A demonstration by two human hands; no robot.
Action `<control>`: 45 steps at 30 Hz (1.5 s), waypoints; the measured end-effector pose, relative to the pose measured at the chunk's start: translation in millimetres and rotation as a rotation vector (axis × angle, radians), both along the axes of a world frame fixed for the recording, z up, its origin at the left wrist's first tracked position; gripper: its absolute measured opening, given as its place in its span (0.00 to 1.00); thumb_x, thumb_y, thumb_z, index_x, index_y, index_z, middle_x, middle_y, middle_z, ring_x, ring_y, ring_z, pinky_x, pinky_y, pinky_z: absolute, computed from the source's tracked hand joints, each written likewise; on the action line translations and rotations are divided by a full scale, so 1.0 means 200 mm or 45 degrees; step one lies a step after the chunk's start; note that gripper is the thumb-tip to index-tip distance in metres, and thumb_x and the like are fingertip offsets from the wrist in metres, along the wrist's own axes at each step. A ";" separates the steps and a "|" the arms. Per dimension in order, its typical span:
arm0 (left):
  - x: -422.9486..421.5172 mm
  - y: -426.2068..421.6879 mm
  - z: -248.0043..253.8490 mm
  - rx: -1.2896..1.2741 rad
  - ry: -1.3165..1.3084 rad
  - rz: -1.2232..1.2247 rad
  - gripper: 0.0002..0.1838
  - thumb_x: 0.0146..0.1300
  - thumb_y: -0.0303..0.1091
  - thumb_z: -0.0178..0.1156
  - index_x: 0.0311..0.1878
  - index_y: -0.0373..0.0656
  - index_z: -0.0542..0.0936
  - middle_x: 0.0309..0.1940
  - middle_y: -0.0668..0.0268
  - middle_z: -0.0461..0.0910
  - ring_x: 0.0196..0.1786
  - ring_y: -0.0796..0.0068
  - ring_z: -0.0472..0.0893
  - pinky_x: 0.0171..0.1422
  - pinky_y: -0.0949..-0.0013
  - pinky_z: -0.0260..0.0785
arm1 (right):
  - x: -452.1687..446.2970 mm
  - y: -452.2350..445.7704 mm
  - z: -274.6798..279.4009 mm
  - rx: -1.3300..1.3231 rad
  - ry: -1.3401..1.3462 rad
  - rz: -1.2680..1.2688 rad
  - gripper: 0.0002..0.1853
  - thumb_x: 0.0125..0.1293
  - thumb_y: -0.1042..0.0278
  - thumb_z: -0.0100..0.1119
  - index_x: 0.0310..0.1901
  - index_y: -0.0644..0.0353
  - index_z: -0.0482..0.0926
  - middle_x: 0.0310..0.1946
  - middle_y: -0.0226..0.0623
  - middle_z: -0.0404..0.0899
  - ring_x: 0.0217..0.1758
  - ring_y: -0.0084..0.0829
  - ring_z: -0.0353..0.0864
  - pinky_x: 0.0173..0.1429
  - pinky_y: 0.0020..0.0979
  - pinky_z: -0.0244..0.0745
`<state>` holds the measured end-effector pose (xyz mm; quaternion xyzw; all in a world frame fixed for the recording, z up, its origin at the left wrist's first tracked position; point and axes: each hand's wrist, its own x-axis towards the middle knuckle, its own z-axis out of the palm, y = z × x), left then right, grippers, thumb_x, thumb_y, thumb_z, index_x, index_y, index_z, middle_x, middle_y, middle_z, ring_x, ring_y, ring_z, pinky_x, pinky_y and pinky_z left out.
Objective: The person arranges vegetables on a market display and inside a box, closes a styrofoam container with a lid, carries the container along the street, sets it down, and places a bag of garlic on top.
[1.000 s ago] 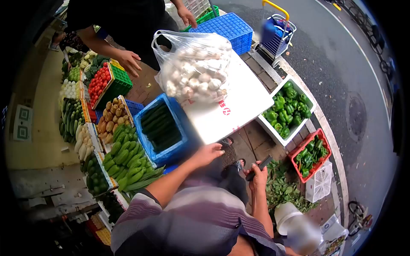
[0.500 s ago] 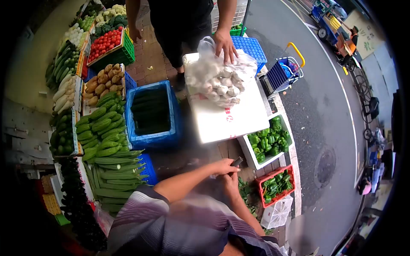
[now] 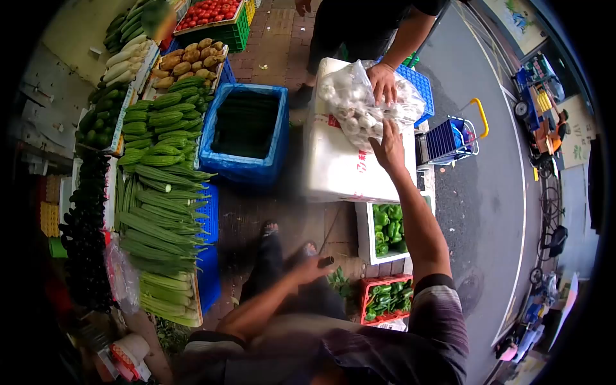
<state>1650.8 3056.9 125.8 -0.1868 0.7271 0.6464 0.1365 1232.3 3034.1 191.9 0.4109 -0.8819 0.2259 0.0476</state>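
Observation:
My right hand (image 3: 389, 149) reaches forward with its fingers stretched out, at the near edge of a clear plastic bag of garlic bulbs (image 3: 359, 122). The bag lies on a white foam box (image 3: 333, 170) with red print. Another person's hand (image 3: 383, 82) rests on the bag from the far side. Lower down and nearer my body, my left hand (image 3: 309, 269) is closed around a short dark object (image 3: 326, 262). Only its end shows, so its kind is unclear.
To the left, a stall holds luffas (image 3: 163, 122), long green gourds (image 3: 160, 212), potatoes (image 3: 189, 61) and tomatoes (image 3: 208, 13). A blue-lined crate (image 3: 212, 157) stands beside it. Green peppers (image 3: 388, 228), a red crate (image 3: 364, 301) and a shopping trolley (image 3: 446, 141) are on the right.
My right hand has left my left hand and stretched forward to the garlic bag. The left hand keeps the dark object, now farther left. The view has shifted.

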 end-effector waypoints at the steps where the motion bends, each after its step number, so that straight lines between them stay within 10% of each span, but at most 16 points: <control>1: 0.01 0.00 -0.01 -0.006 0.036 0.049 0.29 0.63 0.47 0.69 0.61 0.35 0.79 0.49 0.47 0.84 0.52 0.58 0.83 0.60 0.60 0.72 | -0.07 -0.08 0.01 0.108 0.061 -0.033 0.43 0.64 0.51 0.67 0.75 0.61 0.61 0.75 0.56 0.59 0.78 0.57 0.59 0.76 0.66 0.52; 11: 0.40 -0.03 0.37 -0.103 -0.329 0.064 0.31 0.60 0.57 0.68 0.59 0.46 0.81 0.48 0.53 0.86 0.52 0.52 0.84 0.56 0.56 0.75 | 0.27 -0.25 -0.07 0.328 0.245 -0.071 0.35 0.69 0.39 0.56 0.69 0.55 0.69 0.69 0.46 0.70 0.76 0.47 0.63 0.77 0.61 0.50; 25: 1.32 0.06 0.27 -0.141 -0.231 -0.072 0.33 0.57 0.65 0.65 0.51 0.43 0.83 0.43 0.53 0.85 0.47 0.50 0.84 0.51 0.52 0.74 | 1.10 -0.11 -0.02 0.776 0.221 -0.294 0.47 0.69 0.24 0.42 0.78 0.52 0.59 0.74 0.46 0.66 0.79 0.47 0.60 0.80 0.50 0.46; 30: 1.63 0.17 0.29 -0.107 -0.159 0.119 0.31 0.57 0.66 0.63 0.45 0.45 0.85 0.40 0.52 0.86 0.45 0.50 0.85 0.49 0.51 0.73 | 1.28 0.00 -0.15 0.694 0.367 -0.253 0.53 0.59 0.14 0.48 0.72 0.52 0.68 0.66 0.44 0.75 0.71 0.46 0.70 0.69 0.54 0.64; 45: 2.61 0.32 0.26 -0.027 -0.210 0.003 0.40 0.60 0.75 0.55 0.49 0.42 0.86 0.44 0.48 0.85 0.50 0.48 0.84 0.55 0.51 0.74 | 1.95 0.38 -0.19 0.789 0.305 -0.246 0.54 0.61 0.13 0.39 0.76 0.52 0.63 0.73 0.51 0.66 0.75 0.53 0.63 0.72 0.64 0.57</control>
